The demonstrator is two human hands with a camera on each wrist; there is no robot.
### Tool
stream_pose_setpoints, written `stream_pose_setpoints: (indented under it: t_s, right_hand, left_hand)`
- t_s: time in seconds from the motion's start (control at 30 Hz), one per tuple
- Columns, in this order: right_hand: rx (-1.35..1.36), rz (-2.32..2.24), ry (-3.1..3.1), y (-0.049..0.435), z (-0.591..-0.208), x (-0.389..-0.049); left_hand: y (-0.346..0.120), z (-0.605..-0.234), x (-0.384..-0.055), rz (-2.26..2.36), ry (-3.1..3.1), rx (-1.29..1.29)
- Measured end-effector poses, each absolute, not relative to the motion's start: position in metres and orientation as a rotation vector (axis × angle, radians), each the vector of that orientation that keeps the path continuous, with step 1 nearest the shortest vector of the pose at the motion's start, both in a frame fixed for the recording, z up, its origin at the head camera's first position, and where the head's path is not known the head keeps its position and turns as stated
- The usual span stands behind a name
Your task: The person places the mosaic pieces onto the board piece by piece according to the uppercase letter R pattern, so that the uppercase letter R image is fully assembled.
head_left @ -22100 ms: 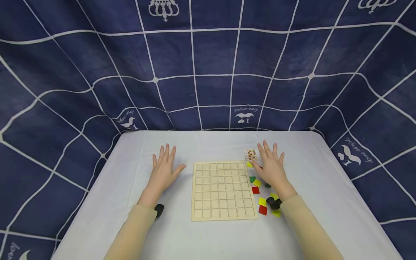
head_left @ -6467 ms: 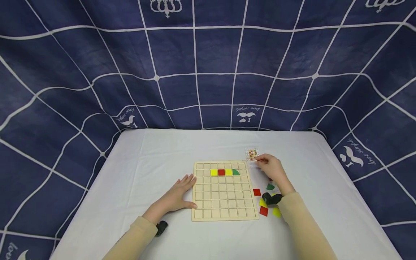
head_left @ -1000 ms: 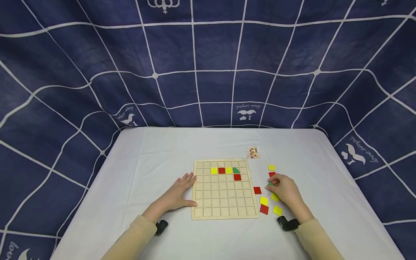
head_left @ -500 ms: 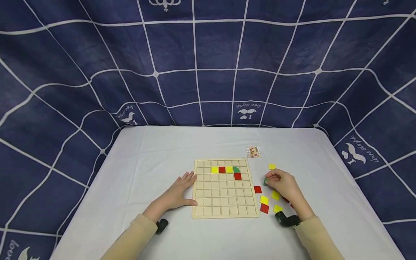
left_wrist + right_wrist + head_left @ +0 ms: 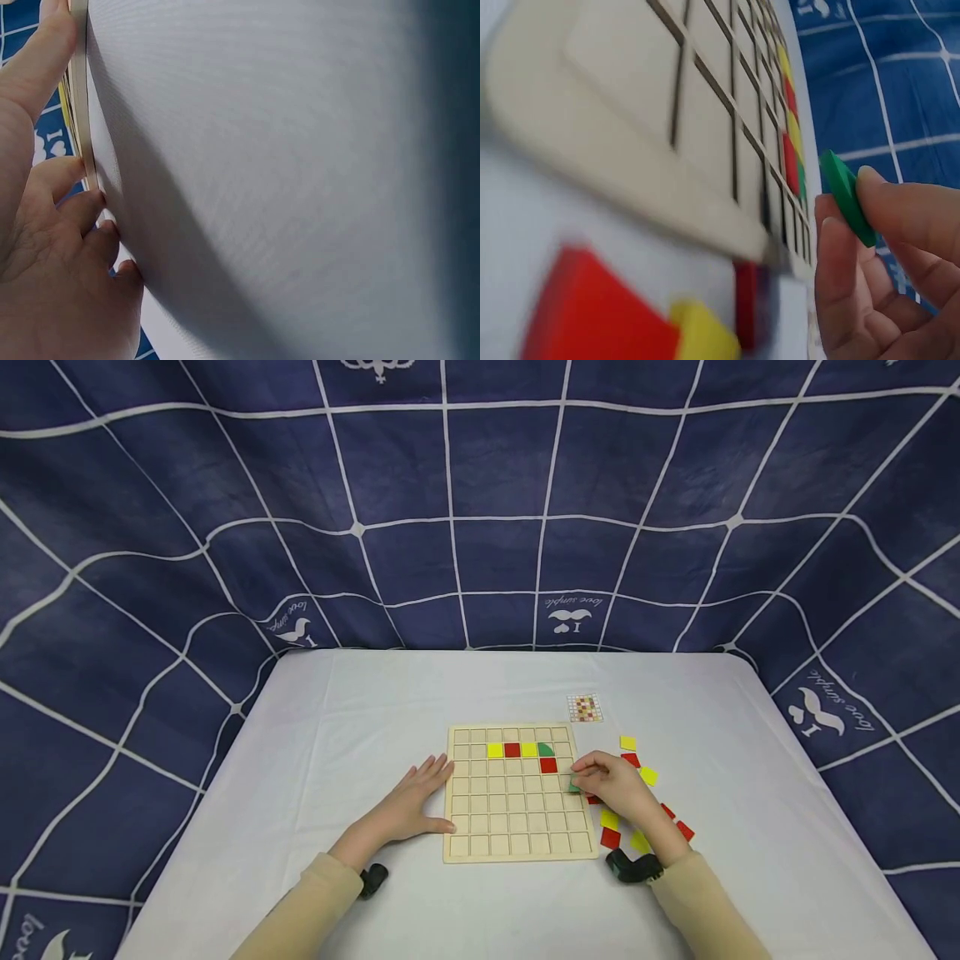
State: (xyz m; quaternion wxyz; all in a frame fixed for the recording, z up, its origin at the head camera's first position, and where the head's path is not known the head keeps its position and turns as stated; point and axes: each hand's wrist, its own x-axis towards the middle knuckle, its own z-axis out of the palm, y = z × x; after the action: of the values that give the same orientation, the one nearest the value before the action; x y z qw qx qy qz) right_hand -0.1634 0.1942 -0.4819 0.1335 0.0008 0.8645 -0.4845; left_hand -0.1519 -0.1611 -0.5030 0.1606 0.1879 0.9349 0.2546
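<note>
A pale wooden grid board [image 5: 517, 852] lies on the white table. In its second row from the back sit yellow, red, yellow and green pieces, with a red square tile [image 5: 549, 766] in the row in front of the green one. My right hand [image 5: 618, 785] pinches a green quarter-round tile [image 5: 847, 199] between thumb and fingers, over the board's right edge. At the board's left edge rests my left hand [image 5: 405, 810], fingers spread and thumb on the rim. In the left wrist view the fingertips touch the board's side [image 5: 81, 97].
Loose red and yellow tiles [image 5: 610, 838] are scattered right of the board, some partly under my right forearm. A small printed pattern card [image 5: 585, 708] lies behind the board's right corner. A blue curtain [image 5: 495, 560] with white lines surrounds the table.
Over the last second my right hand has picked up the green tile from the loose pieces and carried it left to the board. Earlier, several tiles were laid in the grid. The left hand stays put.
</note>
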Motion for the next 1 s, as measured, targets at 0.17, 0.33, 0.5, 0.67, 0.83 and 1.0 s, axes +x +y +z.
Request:
stream_pose_setpoints:
  t_s: [0.17,0.33,0.5,0.67,0.83,1.0]
  right_hand:
    - [-0.029,-1.367,2.565,0.175,-0.485,-0.164]
    - [-0.044,-1.271,2.685,0.162,-0.485,-0.164]
    - [-0.049,-1.248,2.704,0.158,-0.487,-0.165]
    - [-0.085,-1.237,2.74,0.154,-0.489,-0.167]
    - [-0.117,-1.195,2.809,0.151,-0.491,-0.168]
    - [-0.103,-1.175,2.83,0.148,-0.491,-0.167]
  left_hand:
    - [-0.161,-0.503,-0.152,0.729,2.667,0.536]
    - [-0.161,-0.505,-0.153,0.74,2.677,0.539]
    - [-0.16,-0.505,-0.153,0.74,2.681,0.538]
    - [-0.161,-0.504,-0.153,0.743,2.676,0.537]
    - [-0.161,-0.506,-0.153,0.746,2.672,0.549]
    - [-0.161,-0.506,-0.153,0.744,2.677,0.546]
